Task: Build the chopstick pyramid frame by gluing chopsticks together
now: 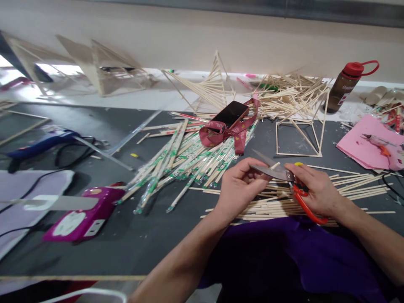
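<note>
My right hand (320, 190) grips scissors (277, 173) by their orange handles, blades pointing left and spread apart. Between the fingers of my left hand (236, 187) is a thin wooden stick (275, 166); its end shows at the blades, the rest is hidden by the fingers. Whether the blades touch the stick I cannot tell. Beneath both hands lie loose wooden sticks (356, 191) in rough rows. Wrapped chopsticks (164, 168) in green-printed clear sleeves are heaped to the left. Beyond my right hand stands a small stick frame (299, 154).
A phone (232, 114) with a red lanyard (240, 143) lies on the wrapped chopsticks. A blue glue gun (47, 143) and a magenta box (90, 214) are left. A red-capped bottle (342, 86), pink paper (356, 141) with pliers (378, 141), and a stick structure (208, 86) stand farther back.
</note>
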{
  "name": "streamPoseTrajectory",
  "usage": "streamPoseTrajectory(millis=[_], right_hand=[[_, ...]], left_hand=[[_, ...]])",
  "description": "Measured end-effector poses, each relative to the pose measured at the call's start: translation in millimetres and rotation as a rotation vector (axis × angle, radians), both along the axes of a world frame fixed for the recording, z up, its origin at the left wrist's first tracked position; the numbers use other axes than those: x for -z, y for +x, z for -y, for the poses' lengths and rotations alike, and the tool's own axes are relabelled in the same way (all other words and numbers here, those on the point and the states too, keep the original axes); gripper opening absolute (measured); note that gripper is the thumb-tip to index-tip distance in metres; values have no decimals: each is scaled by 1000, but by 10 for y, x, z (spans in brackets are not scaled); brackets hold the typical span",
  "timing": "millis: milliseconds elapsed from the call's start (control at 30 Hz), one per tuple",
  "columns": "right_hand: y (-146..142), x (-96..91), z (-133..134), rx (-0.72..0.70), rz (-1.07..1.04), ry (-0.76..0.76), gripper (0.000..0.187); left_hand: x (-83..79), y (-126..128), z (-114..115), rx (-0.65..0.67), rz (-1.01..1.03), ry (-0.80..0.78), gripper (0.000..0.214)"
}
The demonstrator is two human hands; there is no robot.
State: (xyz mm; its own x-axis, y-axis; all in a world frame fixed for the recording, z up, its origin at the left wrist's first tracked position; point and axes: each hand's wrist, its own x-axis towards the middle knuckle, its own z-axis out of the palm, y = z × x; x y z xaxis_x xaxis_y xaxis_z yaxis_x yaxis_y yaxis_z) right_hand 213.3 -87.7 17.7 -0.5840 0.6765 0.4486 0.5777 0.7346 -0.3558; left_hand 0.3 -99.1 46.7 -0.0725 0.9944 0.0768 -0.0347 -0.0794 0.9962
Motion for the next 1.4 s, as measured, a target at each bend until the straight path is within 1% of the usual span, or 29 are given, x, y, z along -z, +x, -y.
streamPoseTrajectory(millis=[100,200,300,367,433,533,667,733,800,1000,1100,1233,1267,1300,1400], right_hand=[[-8,-17,4,24,-7,-2,41],[-11,-16,17,21,-7,-17,43],[-11,1,27,17,-1,-25,46],[-11,14,28,16,2,-31,46],[-8,22,23,-5,-14,-34,47],[2,15,9,-54,-54,-37,49],[40,-27,-17,-95,-51,-75,50],[70,-49,-35,-120,-44,-93,49],[103,-65,-56,-149,-40,-107,49],[171,-115,-122,-239,-56,-199,51],[196,-153,-150,-291,-81,-208,46],[228,-176,-172,-344,-66,-200,46],[228,-172,-171,-332,-57,-201,47],[223,-163,-166,-303,-49,-200,47],[172,-115,-133,-141,-31,-177,44]], left_hand=[[42,3,4,-49,-101,71,8],[81,-14,17,-55,-235,134,5],[86,-42,34,-62,-325,131,8],[71,-58,45,-51,-327,121,9],[48,-66,55,-10,-261,79,8],[17,-61,68,82,-74,-55,7],[-8,-44,81,153,143,-305,19],[-15,-38,82,197,218,-392,27],[-17,-35,78,261,296,-434,32],[11,-32,87,454,487,-482,47],[19,-24,108,489,534,-538,50],[30,-14,117,569,523,-610,54],[34,-14,114,556,499,-603,53],[38,-16,110,510,459,-582,50],[41,-31,88,260,210,-424,33]])
